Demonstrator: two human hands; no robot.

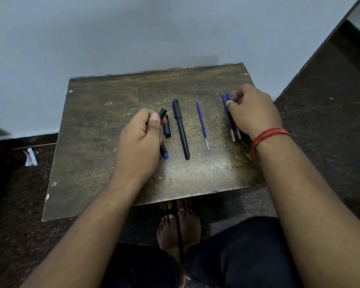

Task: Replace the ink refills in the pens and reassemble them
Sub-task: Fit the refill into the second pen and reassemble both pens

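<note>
On the worn brown table (104, 121) my left hand (140, 142) is shut on a black pen barrel (162, 112); its upper end sticks out above my fingers and a blue-tipped end (164, 153) shows below my palm. A black cap (167, 125) lies just right of that hand. A whole capped black pen (181, 129) lies in the middle. One loose blue refill (202, 125) lies to its right. My right hand (254, 113) rests on two more blue refills (229, 119), fingertips pinching them near their upper ends.
The small table stands against a pale wall (154, 28). Dark speckled floor surrounds it, with a crumpled paper scrap (30, 156) at the left. My bare feet (179, 227) are under the near table edge. A red thread band (268, 136) circles my right wrist.
</note>
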